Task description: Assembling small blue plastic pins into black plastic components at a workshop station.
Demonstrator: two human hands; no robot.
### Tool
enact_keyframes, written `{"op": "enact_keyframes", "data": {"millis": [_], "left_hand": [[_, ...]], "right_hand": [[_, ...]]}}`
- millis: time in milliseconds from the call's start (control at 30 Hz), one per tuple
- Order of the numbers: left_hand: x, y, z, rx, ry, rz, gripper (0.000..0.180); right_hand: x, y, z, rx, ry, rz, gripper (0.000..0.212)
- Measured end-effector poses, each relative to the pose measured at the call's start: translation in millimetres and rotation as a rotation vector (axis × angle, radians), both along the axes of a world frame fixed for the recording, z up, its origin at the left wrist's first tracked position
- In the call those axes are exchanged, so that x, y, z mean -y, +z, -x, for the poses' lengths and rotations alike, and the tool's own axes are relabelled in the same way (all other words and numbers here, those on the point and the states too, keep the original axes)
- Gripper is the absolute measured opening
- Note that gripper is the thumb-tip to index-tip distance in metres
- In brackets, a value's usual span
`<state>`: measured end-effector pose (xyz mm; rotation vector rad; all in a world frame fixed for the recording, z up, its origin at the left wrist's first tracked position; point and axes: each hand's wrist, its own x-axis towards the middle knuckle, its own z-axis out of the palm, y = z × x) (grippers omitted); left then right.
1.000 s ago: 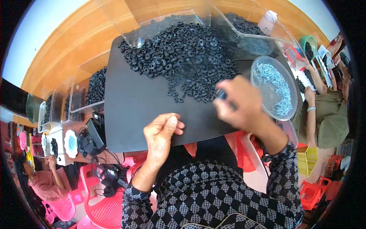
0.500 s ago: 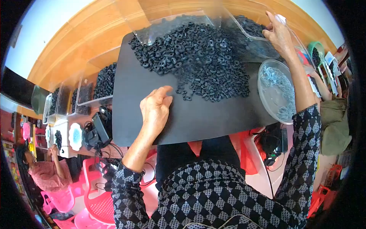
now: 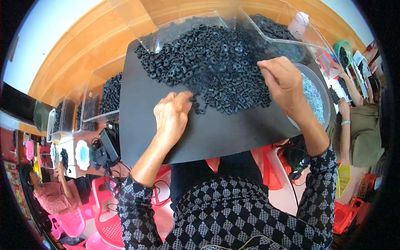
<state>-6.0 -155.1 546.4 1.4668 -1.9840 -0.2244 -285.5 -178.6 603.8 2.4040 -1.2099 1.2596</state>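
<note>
My left hand rests low over the dark tabletop, its fingers curled together at the near left edge of a heap of small black plastic parts. Whatever those fingertips grip is too small to make out. My right hand is closed, thumb against fingers, above the heap's right side; anything inside it is hidden. Just beyond that wrist, partly covered by it, sits a clear round tub holding many small shiny pieces.
A clear bin of black parts stands at the back right, with a pale pink bottle by it. More clear bins line the left. A black boxy device with cables sits beside the table. Other people work at both sides.
My right hand has come down and left, from beside the bottle and back bin to above the heap. My left hand has stayed nearly in place, its fingertips now at the heap's edge.
</note>
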Motion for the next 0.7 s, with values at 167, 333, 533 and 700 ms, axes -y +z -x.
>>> {"op": "enact_keyframes", "data": {"millis": [167,333,533,700], "left_hand": [[32,10,26,0.037,-0.010,0.117,0.022],[68,5,36,0.147,0.039,0.195,0.024],[82,-5,43,0.224,0.073,0.083,0.024],[79,2,46,0.131,0.106,-0.030,0.026]], "right_hand": [[-10,-11,-3,0.035,0.053,-0.086,0.016],[-22,-9,-9,0.061,0.077,-0.092,0.014],[-31,-12,-4,0.072,0.081,-0.133,0.016],[-35,-23,9,0.104,0.029,-0.191,0.016]]}}
